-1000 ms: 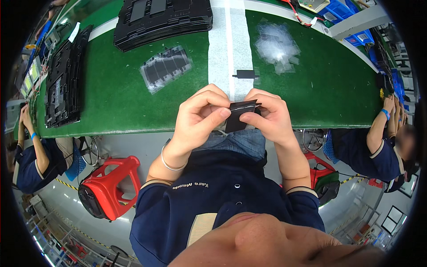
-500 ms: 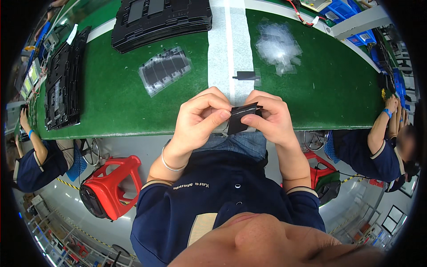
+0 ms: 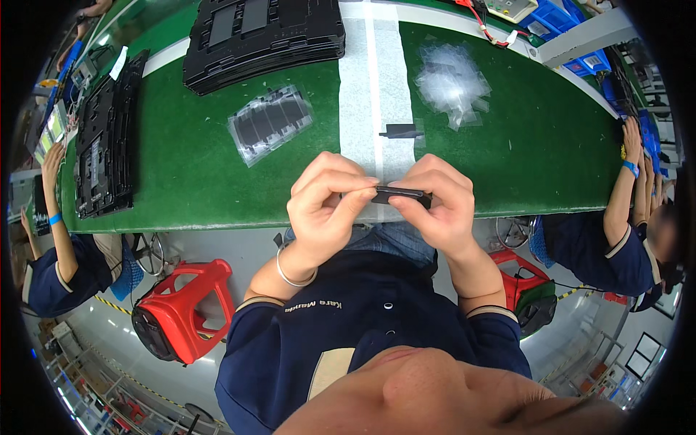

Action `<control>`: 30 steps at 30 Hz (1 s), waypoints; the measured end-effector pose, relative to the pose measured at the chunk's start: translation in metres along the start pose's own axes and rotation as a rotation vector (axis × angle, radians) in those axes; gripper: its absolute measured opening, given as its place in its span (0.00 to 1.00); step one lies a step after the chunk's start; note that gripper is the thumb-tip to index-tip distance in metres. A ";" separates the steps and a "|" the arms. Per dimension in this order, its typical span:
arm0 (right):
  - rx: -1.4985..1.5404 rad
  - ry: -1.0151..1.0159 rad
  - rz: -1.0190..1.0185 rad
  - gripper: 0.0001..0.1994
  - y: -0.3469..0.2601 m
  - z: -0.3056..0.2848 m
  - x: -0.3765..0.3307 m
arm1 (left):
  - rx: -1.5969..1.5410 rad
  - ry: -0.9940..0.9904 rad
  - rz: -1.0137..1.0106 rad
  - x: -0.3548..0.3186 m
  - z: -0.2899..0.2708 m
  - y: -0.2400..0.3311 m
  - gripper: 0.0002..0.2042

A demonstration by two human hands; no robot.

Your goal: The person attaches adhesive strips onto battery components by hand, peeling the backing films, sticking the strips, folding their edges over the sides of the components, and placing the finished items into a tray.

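Observation:
Between my two hands, over the table's near edge, is a small flat black rectangular piece [image 3: 400, 194], turned nearly edge-on. My left hand [image 3: 330, 197] pinches its left end between thumb and fingertips. On its right part, my right hand [image 3: 438, 199] grips with the thumb on the near side and fingers behind. Just beyond them a black adhesive strip on clear film [image 3: 402, 131] lies on the white paper strip [image 3: 359, 94]. Left of that, a clear sheet with several black strips [image 3: 272, 119] rests on the green table [image 3: 196, 174].
A stack of black moulded panels [image 3: 268, 47] stands at the far left, with another stack [image 3: 109, 138] at the left end. Clear film pieces [image 3: 451, 80] are heaped on the right. Co-workers' hands [image 3: 52, 161] show at both sides. A red stool [image 3: 192, 304] stands behind the table edge.
The black piece has tipped from showing its broad face to nearly edge-on. Both my hands keep their pinch on it. The left co-worker's hand has moved up.

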State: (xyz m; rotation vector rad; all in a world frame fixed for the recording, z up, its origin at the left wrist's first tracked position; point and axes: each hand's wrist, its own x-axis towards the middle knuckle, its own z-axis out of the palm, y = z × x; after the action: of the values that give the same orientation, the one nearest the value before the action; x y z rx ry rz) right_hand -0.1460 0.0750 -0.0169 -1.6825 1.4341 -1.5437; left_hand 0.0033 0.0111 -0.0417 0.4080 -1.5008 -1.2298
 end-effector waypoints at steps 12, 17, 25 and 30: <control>-0.138 0.118 -0.208 0.08 -0.004 0.010 0.002 | 0.478 0.128 0.416 0.000 0.015 0.003 0.13; -0.396 0.216 -0.322 0.09 -0.001 0.013 0.006 | 0.754 -0.064 0.282 -0.010 0.025 0.017 0.41; -0.027 -0.106 0.082 0.10 0.003 -0.014 0.010 | 0.219 -0.076 -0.112 0.010 0.007 0.009 0.19; 0.245 0.042 0.163 0.10 0.007 -0.007 0.008 | 0.004 -0.195 -0.204 0.006 0.002 0.004 0.08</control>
State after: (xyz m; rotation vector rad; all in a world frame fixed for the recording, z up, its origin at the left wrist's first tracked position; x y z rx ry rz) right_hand -0.1565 0.0675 -0.0169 -1.3655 1.3067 -1.5984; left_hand 0.0009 0.0091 -0.0346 0.4629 -1.6578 -1.4612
